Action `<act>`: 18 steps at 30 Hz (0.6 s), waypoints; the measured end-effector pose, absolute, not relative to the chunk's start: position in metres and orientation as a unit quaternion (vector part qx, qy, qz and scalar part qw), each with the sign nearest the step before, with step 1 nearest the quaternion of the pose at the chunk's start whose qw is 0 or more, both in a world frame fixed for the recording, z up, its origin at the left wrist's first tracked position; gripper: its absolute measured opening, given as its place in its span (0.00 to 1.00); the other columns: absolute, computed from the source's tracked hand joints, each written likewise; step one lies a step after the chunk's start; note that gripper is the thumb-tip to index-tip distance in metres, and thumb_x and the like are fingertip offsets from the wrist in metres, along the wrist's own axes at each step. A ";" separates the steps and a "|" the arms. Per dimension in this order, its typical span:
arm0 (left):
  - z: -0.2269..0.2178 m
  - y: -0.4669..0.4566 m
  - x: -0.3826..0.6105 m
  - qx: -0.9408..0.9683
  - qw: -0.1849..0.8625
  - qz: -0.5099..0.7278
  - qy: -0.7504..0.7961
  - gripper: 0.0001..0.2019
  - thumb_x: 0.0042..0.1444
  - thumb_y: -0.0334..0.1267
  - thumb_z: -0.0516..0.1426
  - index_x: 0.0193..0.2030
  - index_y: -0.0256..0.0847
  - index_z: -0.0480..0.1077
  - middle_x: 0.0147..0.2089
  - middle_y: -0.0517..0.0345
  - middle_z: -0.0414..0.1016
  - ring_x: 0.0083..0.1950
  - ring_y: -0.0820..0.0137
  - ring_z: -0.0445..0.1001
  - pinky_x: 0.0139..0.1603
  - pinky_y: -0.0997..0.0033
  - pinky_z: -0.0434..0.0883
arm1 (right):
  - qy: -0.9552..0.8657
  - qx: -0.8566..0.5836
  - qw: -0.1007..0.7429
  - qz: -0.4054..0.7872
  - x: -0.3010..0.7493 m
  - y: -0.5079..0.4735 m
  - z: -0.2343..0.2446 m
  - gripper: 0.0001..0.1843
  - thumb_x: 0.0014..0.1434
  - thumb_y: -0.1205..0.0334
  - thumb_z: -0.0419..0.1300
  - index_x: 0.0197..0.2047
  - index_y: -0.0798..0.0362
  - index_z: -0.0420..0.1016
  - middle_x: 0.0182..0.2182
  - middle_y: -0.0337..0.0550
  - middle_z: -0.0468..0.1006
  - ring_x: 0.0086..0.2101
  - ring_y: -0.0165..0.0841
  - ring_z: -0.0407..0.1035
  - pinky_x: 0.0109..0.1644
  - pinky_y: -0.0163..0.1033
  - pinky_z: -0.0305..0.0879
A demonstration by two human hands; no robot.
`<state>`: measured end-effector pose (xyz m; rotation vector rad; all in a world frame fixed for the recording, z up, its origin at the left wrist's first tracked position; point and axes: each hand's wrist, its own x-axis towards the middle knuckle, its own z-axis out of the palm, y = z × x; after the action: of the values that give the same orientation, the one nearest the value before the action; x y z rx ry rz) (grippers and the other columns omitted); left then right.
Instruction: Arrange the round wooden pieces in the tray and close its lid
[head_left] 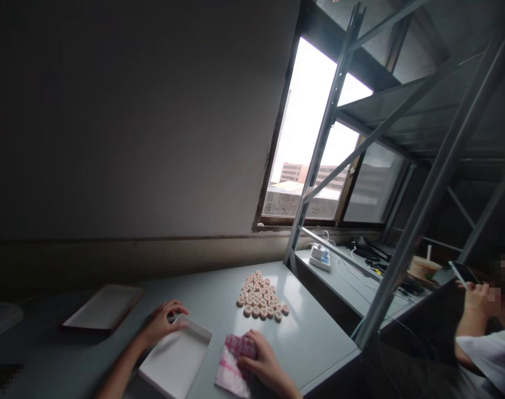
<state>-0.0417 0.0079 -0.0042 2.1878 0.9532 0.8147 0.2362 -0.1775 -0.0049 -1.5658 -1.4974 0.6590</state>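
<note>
My left hand curls its fingers and thumb over the far rim of a shallow white box, which lies with its inside facing up. Right of the box, my right hand holds a folded pink and white cloth down on the table, thumb on top and fingers around its right side. Beyond the cloth, many round wooden Chinese chess pieces lie flat in close rows. Marks show on their tops.
A second shallow box or lid with a dark reddish edge lies at the left. A metal rack frame stands at the table's right end. Behind it are a power strip, cables and a cup. Another person's hand holds a phone.
</note>
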 end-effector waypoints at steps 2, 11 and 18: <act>-0.006 0.010 -0.041 0.824 0.315 0.313 0.352 0.12 0.38 0.46 0.59 0.28 0.42 0.74 0.38 0.53 0.73 0.42 0.64 0.70 0.47 0.68 0.66 | -0.588 -0.634 0.446 0.230 0.238 -0.181 -0.014 0.16 0.44 0.59 0.60 0.40 0.50 0.71 0.43 0.46 0.70 0.47 0.42 0.61 0.52 0.47 0.55; -0.017 0.025 -0.053 0.742 0.200 0.467 0.438 0.12 0.44 0.46 0.52 0.28 0.41 0.72 0.35 0.53 0.72 0.42 0.63 0.70 0.46 0.64 0.67 | -0.624 -0.640 0.422 0.152 0.231 -0.185 -0.004 0.18 0.50 0.65 0.53 0.46 0.47 0.65 0.43 0.43 0.67 0.46 0.36 0.62 0.51 0.41 0.57; -0.002 0.004 -0.067 0.683 0.076 0.539 0.488 0.11 0.47 0.41 0.48 0.28 0.44 0.70 0.36 0.54 0.71 0.44 0.61 0.68 0.46 0.62 0.66 | -0.689 -0.649 0.318 0.064 0.230 -0.180 -0.017 0.35 0.45 0.66 0.58 0.57 0.41 0.56 0.58 0.43 0.54 0.55 0.44 0.51 0.57 0.48 0.50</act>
<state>-0.0674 0.0044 -0.0015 2.0474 1.4631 1.6148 0.2300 -0.1800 -0.0168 -1.7068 -1.8120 0.1682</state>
